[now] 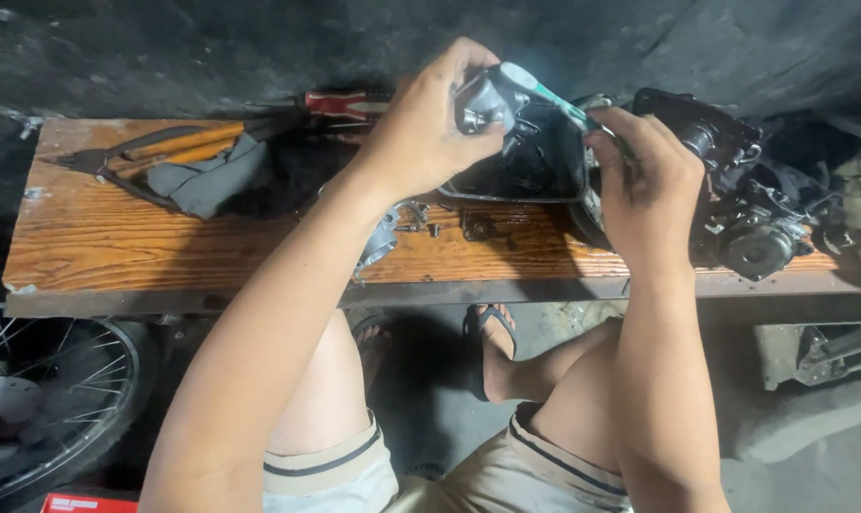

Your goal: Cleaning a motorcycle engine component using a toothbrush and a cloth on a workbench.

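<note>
Both arms bare to above the elbow; no sleeves, watch or gloves on the left hand (421, 128) or right hand (644, 185). Light beige shorts (354, 475) with a dark stripe near each hem, cloth smudged grey in places. Legs bare below the shorts; dark flip-flops (492, 328) with dark straps on both feet.

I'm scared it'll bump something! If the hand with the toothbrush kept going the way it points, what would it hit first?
Probably the metal part held in the left hand. The right hand aims the toothbrush up-left at it, and the bristles already look to be on it, though depth is unclear.
</note>
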